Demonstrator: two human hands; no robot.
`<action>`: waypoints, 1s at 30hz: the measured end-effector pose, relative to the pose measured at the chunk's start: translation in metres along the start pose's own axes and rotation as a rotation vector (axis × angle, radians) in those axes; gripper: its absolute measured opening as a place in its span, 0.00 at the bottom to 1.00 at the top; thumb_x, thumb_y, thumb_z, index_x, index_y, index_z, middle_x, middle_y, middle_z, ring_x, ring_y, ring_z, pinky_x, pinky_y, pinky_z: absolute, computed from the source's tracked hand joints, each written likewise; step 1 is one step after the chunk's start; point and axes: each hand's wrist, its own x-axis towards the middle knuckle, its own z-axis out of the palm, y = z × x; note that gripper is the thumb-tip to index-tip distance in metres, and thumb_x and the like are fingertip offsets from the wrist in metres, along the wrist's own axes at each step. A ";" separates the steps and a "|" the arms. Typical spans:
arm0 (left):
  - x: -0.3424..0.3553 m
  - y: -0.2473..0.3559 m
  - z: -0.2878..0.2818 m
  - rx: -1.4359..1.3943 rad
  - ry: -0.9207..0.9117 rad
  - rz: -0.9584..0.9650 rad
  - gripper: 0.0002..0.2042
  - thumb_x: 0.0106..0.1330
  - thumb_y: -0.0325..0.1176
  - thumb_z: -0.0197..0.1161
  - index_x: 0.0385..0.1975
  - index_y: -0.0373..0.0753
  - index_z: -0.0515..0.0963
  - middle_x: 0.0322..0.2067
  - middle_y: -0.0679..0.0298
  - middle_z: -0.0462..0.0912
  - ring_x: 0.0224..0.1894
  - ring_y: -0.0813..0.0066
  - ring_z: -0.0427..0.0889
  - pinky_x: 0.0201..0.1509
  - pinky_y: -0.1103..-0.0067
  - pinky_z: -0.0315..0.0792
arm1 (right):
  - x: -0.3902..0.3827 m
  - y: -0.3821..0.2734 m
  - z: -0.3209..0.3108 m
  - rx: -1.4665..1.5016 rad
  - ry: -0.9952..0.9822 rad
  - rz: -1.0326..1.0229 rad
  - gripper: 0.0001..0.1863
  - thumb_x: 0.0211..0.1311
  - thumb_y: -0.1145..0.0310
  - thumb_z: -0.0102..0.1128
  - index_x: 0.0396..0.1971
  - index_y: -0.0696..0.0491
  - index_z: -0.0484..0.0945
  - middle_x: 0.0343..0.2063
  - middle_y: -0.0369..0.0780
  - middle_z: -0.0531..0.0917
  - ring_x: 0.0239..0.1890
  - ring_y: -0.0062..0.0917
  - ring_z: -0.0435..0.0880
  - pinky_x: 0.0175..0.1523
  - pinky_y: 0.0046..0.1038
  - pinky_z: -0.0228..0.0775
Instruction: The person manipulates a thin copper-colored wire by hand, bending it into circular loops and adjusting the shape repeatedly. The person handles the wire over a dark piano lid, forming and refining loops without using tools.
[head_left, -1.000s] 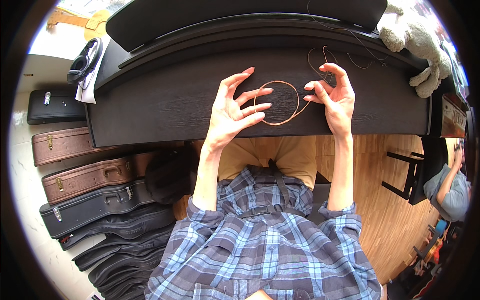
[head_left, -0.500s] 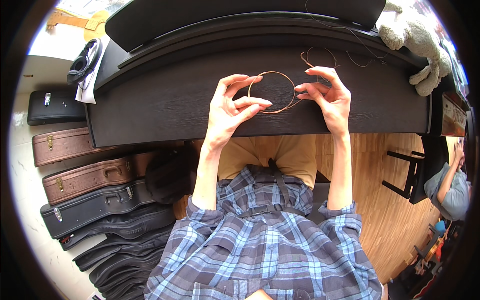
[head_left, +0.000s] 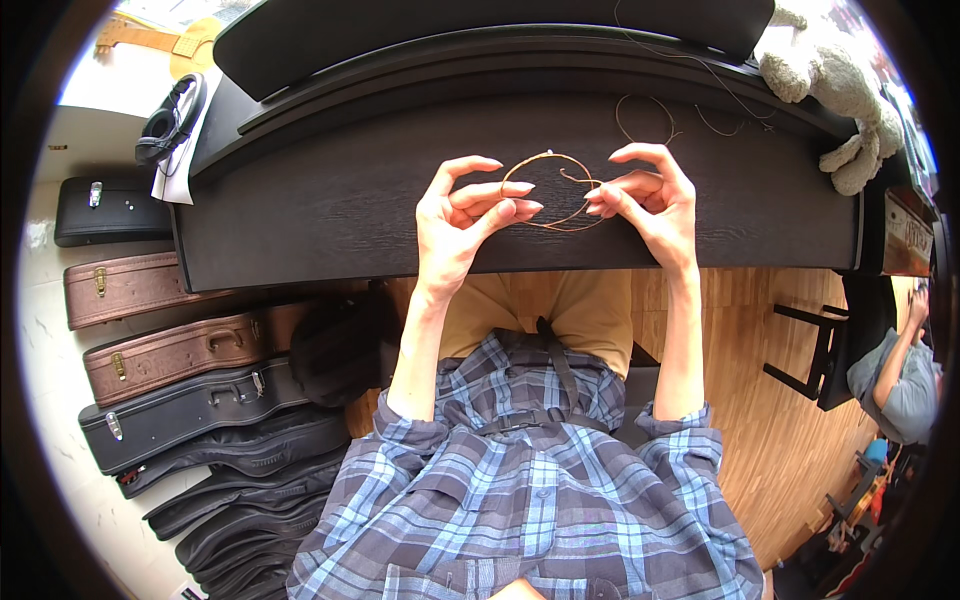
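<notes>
A coiled bronze-coloured guitar string [head_left: 549,155] is held up between my two hands, over the black wooden surface [head_left: 330,190]. On the coil's left side, my left hand [head_left: 450,225] pinches it between thumb and fingers, with the index finger raised. My right hand [head_left: 660,210] pinches the coil's right side between thumb and fingertips. A loose, hooked end of the string sticks inward from the right fingertips across the loop. Beyond my right hand lies another thin wire loop [head_left: 617,112], and near it a short curved piece of wire [head_left: 715,132].
A long thin wire [head_left: 705,68] trails over the back ledge. Headphones [head_left: 160,130] and paper sit at the left end, a plush toy [head_left: 840,90] at the right. Instrument cases [head_left: 180,360] are stacked lower left. A black stand [head_left: 825,350] and a person [head_left: 895,385] are at right.
The string's loose end, earlier beyond my right fingers, now points inward across the loop. My right fingers have drawn slightly left, and the left index finger has come off the coil.
</notes>
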 end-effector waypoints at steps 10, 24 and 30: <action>0.000 -0.003 -0.002 0.069 -0.179 0.057 0.11 0.66 0.14 0.64 0.48 0.28 0.82 0.40 0.49 0.89 0.42 0.59 0.91 0.53 0.68 0.86 | 0.005 -0.005 0.013 -0.316 -0.050 0.063 0.16 0.68 0.71 0.67 0.55 0.52 0.82 0.24 0.34 0.87 0.27 0.16 0.88 0.35 0.19 0.80; -0.001 0.000 -0.003 0.049 -0.182 0.003 0.12 0.66 0.16 0.65 0.49 0.28 0.81 0.40 0.48 0.89 0.40 0.61 0.91 0.50 0.69 0.87 | 0.006 -0.014 0.008 -0.233 -0.108 0.121 0.09 0.71 0.74 0.62 0.49 0.56 0.83 0.36 0.36 0.88 0.25 0.15 0.85 0.31 0.17 0.78; -0.001 0.002 -0.002 0.051 -0.193 -0.022 0.12 0.66 0.17 0.66 0.49 0.28 0.81 0.40 0.48 0.89 0.39 0.61 0.91 0.49 0.69 0.87 | 0.007 -0.007 0.004 -0.305 -0.245 0.069 0.10 0.71 0.77 0.60 0.49 0.55 0.83 0.38 0.36 0.88 0.26 0.16 0.85 0.32 0.19 0.78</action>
